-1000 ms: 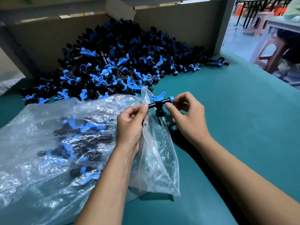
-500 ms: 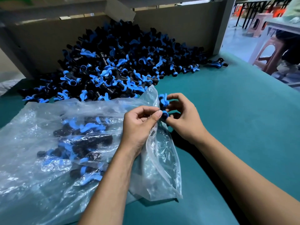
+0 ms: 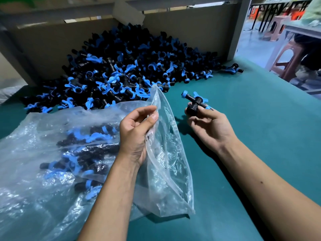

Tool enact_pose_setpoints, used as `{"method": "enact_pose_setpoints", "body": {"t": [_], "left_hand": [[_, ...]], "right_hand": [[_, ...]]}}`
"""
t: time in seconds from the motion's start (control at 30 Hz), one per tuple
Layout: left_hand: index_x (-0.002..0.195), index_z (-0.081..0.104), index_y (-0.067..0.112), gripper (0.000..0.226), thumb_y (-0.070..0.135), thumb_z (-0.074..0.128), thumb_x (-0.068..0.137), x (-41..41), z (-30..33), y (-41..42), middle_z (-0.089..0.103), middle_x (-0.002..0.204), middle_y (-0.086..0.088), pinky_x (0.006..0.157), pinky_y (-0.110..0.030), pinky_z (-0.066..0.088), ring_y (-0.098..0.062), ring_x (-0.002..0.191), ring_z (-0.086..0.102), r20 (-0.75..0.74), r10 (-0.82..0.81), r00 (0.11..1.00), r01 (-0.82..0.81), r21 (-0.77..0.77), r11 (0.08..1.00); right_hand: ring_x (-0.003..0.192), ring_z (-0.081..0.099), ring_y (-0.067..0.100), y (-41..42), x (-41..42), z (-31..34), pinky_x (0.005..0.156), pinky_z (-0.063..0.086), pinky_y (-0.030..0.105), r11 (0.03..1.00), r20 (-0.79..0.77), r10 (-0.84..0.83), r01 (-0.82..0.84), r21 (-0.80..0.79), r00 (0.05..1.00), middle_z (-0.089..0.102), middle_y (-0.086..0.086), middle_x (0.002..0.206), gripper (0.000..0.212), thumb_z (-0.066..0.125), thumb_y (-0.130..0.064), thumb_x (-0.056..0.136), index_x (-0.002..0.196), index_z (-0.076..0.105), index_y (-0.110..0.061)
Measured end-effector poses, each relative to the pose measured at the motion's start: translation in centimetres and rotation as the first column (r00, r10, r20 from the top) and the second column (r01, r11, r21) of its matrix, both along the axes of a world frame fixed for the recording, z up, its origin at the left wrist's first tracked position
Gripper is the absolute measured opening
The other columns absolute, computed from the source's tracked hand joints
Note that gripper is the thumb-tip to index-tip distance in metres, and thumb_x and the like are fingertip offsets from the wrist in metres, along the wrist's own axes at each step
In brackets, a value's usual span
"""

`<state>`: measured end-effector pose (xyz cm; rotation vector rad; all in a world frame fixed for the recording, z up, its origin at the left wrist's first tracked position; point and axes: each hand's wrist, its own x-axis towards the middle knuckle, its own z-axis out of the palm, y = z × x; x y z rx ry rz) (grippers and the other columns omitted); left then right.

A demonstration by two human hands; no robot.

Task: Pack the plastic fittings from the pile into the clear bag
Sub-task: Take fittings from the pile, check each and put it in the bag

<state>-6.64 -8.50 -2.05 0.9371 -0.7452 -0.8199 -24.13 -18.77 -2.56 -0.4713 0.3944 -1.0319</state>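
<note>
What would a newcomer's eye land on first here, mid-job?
The big pile of black and blue fittings heaped against the cardboard wall at the back. Next, the clear bag, partly filled, its edge pinched by the left hand, and the single fitting gripped by the right hand over the green table.

One clear bag [image 3: 52, 153], two hands, two stools, countless fittings [image 3: 121, 66]

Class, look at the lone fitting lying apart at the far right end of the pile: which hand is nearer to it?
Right. The right hand, holding a fitting, lies below-left of the stray fitting; the left hand, pinching the clear bag, is farther left.
</note>
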Motion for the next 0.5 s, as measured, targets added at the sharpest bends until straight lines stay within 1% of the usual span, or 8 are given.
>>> {"method": "enact_pose_setpoints", "body": {"t": [0.1,0.17,0.2,0.23,0.3,0.37,0.43,0.5], "left_hand": [[0.099,0.074,0.008,0.023,-0.01,0.068,0.086,-0.1,0.4,0.3,0.076,0.092,-0.002,0.079,-0.02,0.057,-0.011,0.087,0.068,-0.031,0.008,0.999,-0.009,-0.02,1.0],[0.099,0.073,0.007,0.023,-0.011,0.068,0.086,-0.1,0.8,0.4,0.076,0.091,-0.001,0.078,-0.019,0.056,-0.009,0.086,0.069,-0.028,0.031,0.999,-0.032,-0.042,0.999],[0.099,0.073,0.006,0.022,-0.011,0.068,0.087,-0.1,0.9,0.4,0.076,0.09,0.0,0.079,-0.019,0.056,-0.009,0.086,0.069,-0.017,0.041,0.999,-0.042,-0.056,0.998],[0.099,0.073,0.006,0.022,-0.011,0.069,0.087,-0.1,1.1,0.5,0.076,0.09,0.0,0.079,-0.019,0.056,-0.008,0.086,0.069,-0.003,0.045,0.999,-0.046,-0.072,0.996],[0.1,0.074,0.006,0.022,-0.011,0.071,0.086,-0.1,1.6,0.5,0.075,0.092,-0.002,0.079,-0.02,0.056,-0.01,0.087,0.07,0.038,0.032,0.999,-0.028,-0.108,0.994],[0.1,0.075,0.007,0.023,-0.009,0.073,0.085,-0.4,2.1,0.6,0.075,0.095,-0.002,0.079,-0.02,0.055,-0.012,0.089,0.069,0.111,0.025,0.994,-0.008,-0.152,0.988],[0.101,0.074,0.007,0.023,-0.006,0.073,0.083,-0.9,2.6,0.7,0.076,0.095,0.0,0.081,-0.02,0.053,-0.011,0.09,0.069,0.192,0.033,0.981,0.006,-0.196,0.981],[0.103,0.073,0.007,0.024,-0.006,0.073,0.083,-1.4,3.1,0.8,0.076,0.094,0.003,0.082,-0.019,0.053,-0.009,0.09,0.069,0.262,0.037,0.964,0.025,-0.229,0.973]], "right_hand": [[0.083,0.063,0.019,0.0,0.1,-0.1,0.057,0.045,0.019,0.981,-0.121,0.02,-0.043,-0.188,0.992,0.071,0.016,0.096,0.027,0.058,-0.003,0.085,0.112,0.062,-0.003],[0.081,0.065,0.018,0.2,0.3,-0.3,0.062,0.044,0.022,0.93,-0.264,0.013,-0.109,-0.351,0.964,0.073,0.015,0.094,0.021,0.06,-0.004,0.087,0.107,0.067,-0.004],[0.079,0.066,0.019,0.3,0.4,-0.2,0.064,0.043,0.025,0.9,-0.32,0.025,-0.161,-0.405,0.947,0.073,0.016,0.093,0.019,0.061,-0.005,0.087,0.104,0.07,-0.004],[0.076,0.066,0.019,0.6,0.7,0.0,0.061,0.042,0.026,0.871,-0.37,0.051,-0.223,-0.437,0.927,0.073,0.018,0.092,0.017,0.062,-0.006,0.087,0.102,0.071,-0.003],[0.068,0.065,0.018,1.3,1.4,0.6,0.05,0.041,0.022,0.819,-0.488,0.109,-0.357,-0.449,0.866,0.072,0.02,0.089,0.019,0.066,-0.009,0.087,0.102,0.069,0.003],[0.062,0.063,0.017,2.0,2.4,1.0,0.046,0.042,0.021,0.791,-0.612,0.134,-0.456,-0.408,0.78,0.07,0.017,0.082,0.024,0.069,-0.008,0.089,0.103,0.063,0.011],[0.058,0.06,0.016,2.8,3.7,1.1,0.049,0.047,0.022,0.755,-0.7,0.126,-0.526,-0.391,0.703,0.066,0.015,0.075,0.014,0.065,0.0,0.093,0.096,0.062,0.013],[0.06,0.063,0.017,4.0,5.2,1.4,0.057,0.053,0.023,0.721,-0.708,0.133,-0.558,-0.411,0.693,0.067,0.013,0.072,0.008,0.061,0.007,0.089,0.082,0.065,0.008]]}}
